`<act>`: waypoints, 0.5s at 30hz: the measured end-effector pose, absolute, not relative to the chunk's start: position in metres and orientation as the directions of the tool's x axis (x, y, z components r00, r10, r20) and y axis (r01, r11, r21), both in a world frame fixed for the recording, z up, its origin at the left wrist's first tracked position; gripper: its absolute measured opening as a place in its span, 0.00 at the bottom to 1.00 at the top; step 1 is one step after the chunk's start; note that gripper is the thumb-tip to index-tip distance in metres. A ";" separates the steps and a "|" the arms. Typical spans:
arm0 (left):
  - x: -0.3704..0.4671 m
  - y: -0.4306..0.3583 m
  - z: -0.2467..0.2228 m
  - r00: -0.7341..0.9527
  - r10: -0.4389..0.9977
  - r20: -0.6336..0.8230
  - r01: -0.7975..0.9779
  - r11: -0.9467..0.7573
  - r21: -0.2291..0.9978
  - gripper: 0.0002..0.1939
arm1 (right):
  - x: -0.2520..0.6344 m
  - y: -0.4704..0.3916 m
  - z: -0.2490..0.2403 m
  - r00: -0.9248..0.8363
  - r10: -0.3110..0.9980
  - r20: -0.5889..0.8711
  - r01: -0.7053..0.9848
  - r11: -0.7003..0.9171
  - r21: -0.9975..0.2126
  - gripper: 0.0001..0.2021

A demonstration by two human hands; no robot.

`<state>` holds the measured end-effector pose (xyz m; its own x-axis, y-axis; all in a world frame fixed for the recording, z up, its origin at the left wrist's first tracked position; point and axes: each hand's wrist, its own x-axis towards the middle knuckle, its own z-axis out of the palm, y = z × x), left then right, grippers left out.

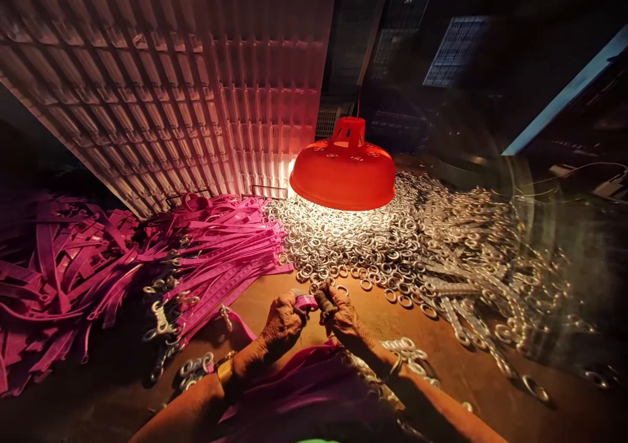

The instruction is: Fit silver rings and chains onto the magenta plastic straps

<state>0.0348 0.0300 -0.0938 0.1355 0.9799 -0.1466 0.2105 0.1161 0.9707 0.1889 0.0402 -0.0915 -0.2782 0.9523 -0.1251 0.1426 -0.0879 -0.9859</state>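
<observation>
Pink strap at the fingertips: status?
Left hand pinching pink strap; right hand close against it, grip unclear. Strap short and curved where visible. Red lamp hangs beyond, not blocking the hands.

we have one view, from the person's head. we look forward and down at the table [267, 291]. the left hand [283, 317] and the right hand [346, 312] are close to us, just below the middle. farther off we see the lamp [343, 178], a bit from above, and the panel [272, 89] up on the left.
</observation>
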 end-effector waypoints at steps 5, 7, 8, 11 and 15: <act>0.036 0.038 -0.096 0.111 0.969 -0.221 0.141 0.205 0.969 0.05 | 0.189 0.041 -0.091 -0.390 0.913 -0.118 0.136 -0.069 -0.988 0.15; 0.038 0.042 -0.101 0.067 0.952 -0.297 0.075 0.292 0.953 0.08 | 0.193 0.040 -0.095 -0.404 0.908 -0.115 0.148 -0.060 -0.987 0.16; 0.039 0.044 -0.105 0.046 0.945 -0.324 0.046 0.322 0.946 0.09 | 0.195 0.040 -0.098 -0.406 0.907 -0.114 0.151 -0.056 -0.987 0.16; 0.041 0.045 -0.112 0.027 0.942 -0.335 0.059 0.333 0.941 0.10 | 0.198 0.041 -0.113 -0.398 0.910 -0.116 0.155 -0.058 -0.986 0.16; 0.038 0.034 -0.107 0.024 0.972 -0.235 0.317 0.216 0.924 0.03 | 0.194 0.043 -0.130 -0.342 0.914 -0.218 0.152 -0.175 -0.973 0.15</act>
